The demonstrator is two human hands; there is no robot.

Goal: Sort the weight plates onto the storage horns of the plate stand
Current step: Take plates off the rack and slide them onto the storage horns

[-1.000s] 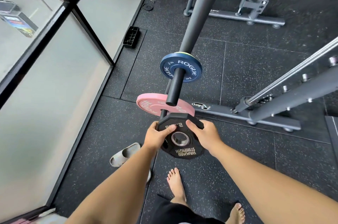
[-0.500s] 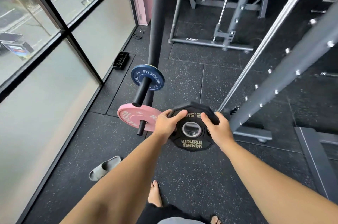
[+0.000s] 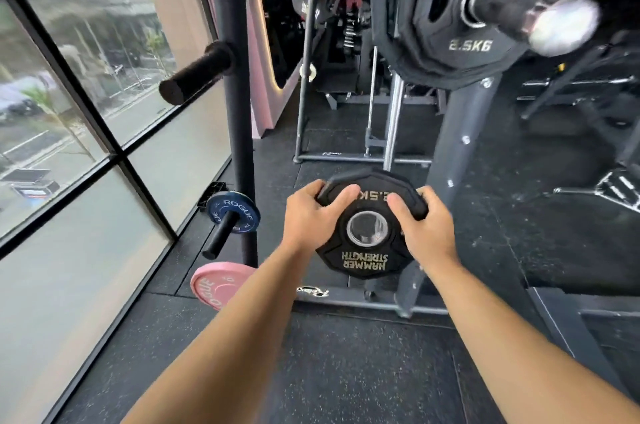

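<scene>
Clamped between our two hands was the black Hammer Strength plate (image 3: 363,260). Our left hand (image 3: 311,215) curled over its upper-left edge with the thumb laid across the face, and our right hand (image 3: 427,227) wrapped the upper-right edge the same way. We held it in mid-air at the centre of the frame, face toward us and lettering upside down, above the rubber floor (image 3: 346,371) and clear of every horn.

At the left of the frame stood the dark upright post (image 3: 239,111) of the plate stand. A bare horn (image 3: 195,75) jutted from it in the upper left. Lower down a blue Rogue plate (image 3: 239,208) sat on a second horn (image 3: 220,236), and a pink plate (image 3: 216,285) showed below that, partly hidden by our left forearm. In the upper right, blurred, black plates (image 3: 450,52) marked 2.5KG hung on a horn with a silver end cap (image 3: 562,25). A window (image 3: 69,77) filled the left edge.
</scene>
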